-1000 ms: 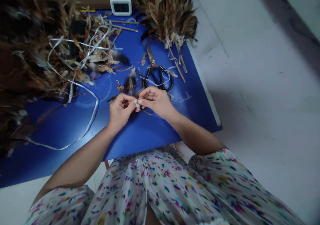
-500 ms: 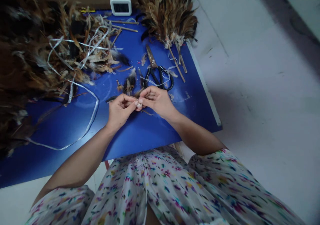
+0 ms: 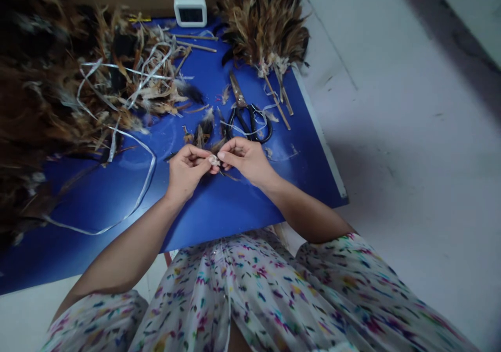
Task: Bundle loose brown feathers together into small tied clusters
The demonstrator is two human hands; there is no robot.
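Just above the table's near part, my left hand [image 3: 186,172] pinches a small bundle of feathers by its pale, whitish ends [image 3: 214,160] between thumb and fingers. Dark feather tips [image 3: 217,146] show beyond the fingers. My right hand [image 3: 248,161] is closed in a pinch right beside those pale ends; anything between its fingertips is too small to make out. Black-handled scissors [image 3: 250,125] lie just past my right hand, blades pointing away, with a thin strip of clear plastic string across the handles. A dark feather tuft [image 3: 204,129] lies just beyond my left hand.
A large heap of brown feathers [image 3: 90,91] covers the left of the blue table [image 3: 230,211], with shiny plastic ribbon [image 3: 151,167] trailing off it. Feather bundles on sticks [image 3: 270,34] lie at the back right. A white digital clock [image 3: 190,11] and thin sticks [image 3: 195,45] are behind.
My fingertips have drawn slightly apart, and more of the bundle's pale ends shows. My left hand has shifted a little left; the things on the table lie as before.
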